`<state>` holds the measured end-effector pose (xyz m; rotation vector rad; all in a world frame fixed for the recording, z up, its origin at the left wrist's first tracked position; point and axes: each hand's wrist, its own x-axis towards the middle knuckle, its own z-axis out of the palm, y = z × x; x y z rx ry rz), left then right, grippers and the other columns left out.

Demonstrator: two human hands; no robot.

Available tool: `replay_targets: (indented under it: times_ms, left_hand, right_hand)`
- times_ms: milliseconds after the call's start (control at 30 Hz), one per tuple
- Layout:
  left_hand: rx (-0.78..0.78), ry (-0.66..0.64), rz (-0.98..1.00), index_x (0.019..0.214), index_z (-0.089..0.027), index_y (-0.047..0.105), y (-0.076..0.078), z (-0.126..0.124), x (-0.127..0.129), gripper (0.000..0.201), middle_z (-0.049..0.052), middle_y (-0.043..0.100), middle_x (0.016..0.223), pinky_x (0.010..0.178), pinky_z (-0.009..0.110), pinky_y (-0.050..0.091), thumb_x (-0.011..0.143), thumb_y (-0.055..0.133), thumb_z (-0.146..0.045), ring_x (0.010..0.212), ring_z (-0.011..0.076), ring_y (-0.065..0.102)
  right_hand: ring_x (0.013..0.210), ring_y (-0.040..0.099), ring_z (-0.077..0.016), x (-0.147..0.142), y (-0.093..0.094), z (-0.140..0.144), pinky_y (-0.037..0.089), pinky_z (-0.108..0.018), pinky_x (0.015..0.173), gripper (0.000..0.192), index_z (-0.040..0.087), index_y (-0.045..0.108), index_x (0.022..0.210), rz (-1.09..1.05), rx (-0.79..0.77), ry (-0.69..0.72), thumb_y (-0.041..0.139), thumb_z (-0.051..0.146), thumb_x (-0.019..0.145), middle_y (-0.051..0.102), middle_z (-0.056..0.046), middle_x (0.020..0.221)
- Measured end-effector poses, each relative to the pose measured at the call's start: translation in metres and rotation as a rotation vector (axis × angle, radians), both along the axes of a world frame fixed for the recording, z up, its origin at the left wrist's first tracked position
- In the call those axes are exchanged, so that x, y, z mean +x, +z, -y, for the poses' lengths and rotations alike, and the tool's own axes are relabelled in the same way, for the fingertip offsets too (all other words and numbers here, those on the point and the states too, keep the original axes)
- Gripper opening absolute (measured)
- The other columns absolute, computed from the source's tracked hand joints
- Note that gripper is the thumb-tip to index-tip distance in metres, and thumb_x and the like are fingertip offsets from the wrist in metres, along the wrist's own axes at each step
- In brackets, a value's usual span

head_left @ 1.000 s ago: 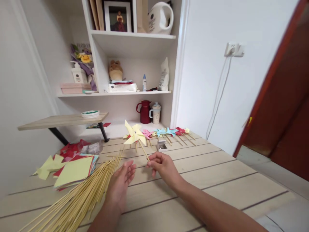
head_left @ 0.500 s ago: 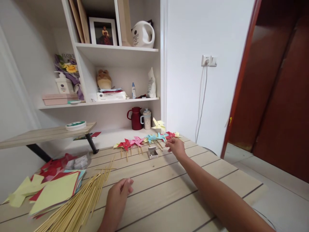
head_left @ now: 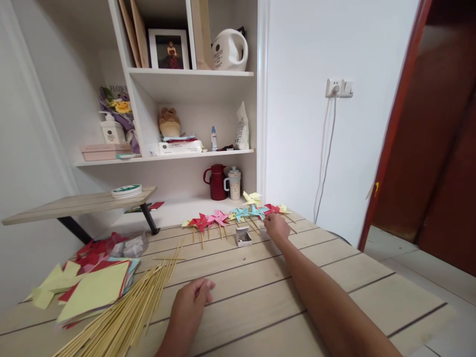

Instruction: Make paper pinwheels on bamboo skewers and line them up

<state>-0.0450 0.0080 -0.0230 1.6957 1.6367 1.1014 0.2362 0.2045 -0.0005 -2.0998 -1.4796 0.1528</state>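
Observation:
My right hand [head_left: 277, 227] reaches over the far part of the table, its fingers closed on the stick of a pale yellow pinwheel [head_left: 252, 198]. That pinwheel is tilted, its head above a row of others: a red pinwheel [head_left: 200, 222], a pink pinwheel [head_left: 219, 217], a blue pinwheel [head_left: 241, 214] and more. In front of the row stands a small open box [head_left: 243, 237] with tiny shiny pieces inside. My left hand [head_left: 190, 303] rests near the front, fingers curled together, with nothing visible in them. Beside it lies a bundle of thin wooden sticks [head_left: 128, 307].
A stack of coloured paper [head_left: 98, 287] lies on the left, near folded yellow paper [head_left: 55, 282] and a clear plastic box [head_left: 132, 245]. A small raised stand [head_left: 82, 206] is behind them. A red jug [head_left: 216, 182] and a cup [head_left: 234, 183] stand at the back.
My right hand has moved slightly forward, bringing the yellow pinwheel lower and closer to the row. The whole view has shifted a little; my left hand stays curled on the table.

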Motion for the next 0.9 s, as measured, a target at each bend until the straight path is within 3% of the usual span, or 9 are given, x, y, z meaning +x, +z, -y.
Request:
replay_targets:
  times_ms: [133,333,567,900]
  left_hand:
    - [0.009,-0.014,-0.032,0.068,-0.02,0.069,0.0,0.0,0.001,0.038,0.004,0.066,0.064,0.068,0.031,0.041,0.085,0.046,-0.046,0.068,0.0238,0.062]
    - [0.011,-0.025,-0.046,0.064,-0.021,0.066,-0.002,-0.002,0.002,0.038,0.005,0.066,0.065,0.072,0.032,0.042,0.085,0.046,-0.046,0.072,0.0255,0.063]
    - [0.017,-0.027,-0.084,0.071,-0.021,0.071,-0.002,-0.001,0.002,0.037,0.004,0.066,0.065,0.069,0.03,0.041,0.086,0.045,-0.043,0.071,0.0245,0.063]
    - [0.021,-0.017,-0.064,0.075,-0.021,0.074,0.0,0.001,0.003,0.034,0.004,0.068,0.066,0.07,0.03,0.041,0.084,0.049,-0.043,0.071,0.0249,0.063]
  right_hand:
    - [0.098,0.066,-0.0212,-0.006,-0.007,-0.003,0.049,-0.03,0.076,0.02,0.021,0.071,0.095,-0.016,-0.029,0.02,0.052,0.029,0.094,0.072,-0.007,0.102]
    - [0.098,0.064,-0.0194,-0.007,-0.011,0.0,0.055,-0.041,0.086,0.028,0.016,0.062,0.114,-0.006,-0.076,0.046,0.058,0.036,0.095,0.065,-0.008,0.115]
    - [0.103,0.067,-0.025,-0.006,-0.01,0.002,0.048,-0.033,0.079,0.018,0.021,0.073,0.095,0.011,-0.056,0.03,0.056,0.025,0.092,0.072,-0.012,0.106]
    - [0.103,0.066,-0.0249,-0.006,-0.013,0.001,0.05,-0.036,0.082,0.02,0.018,0.072,0.096,0.014,-0.045,0.025,0.055,0.028,0.092,0.071,-0.012,0.107]
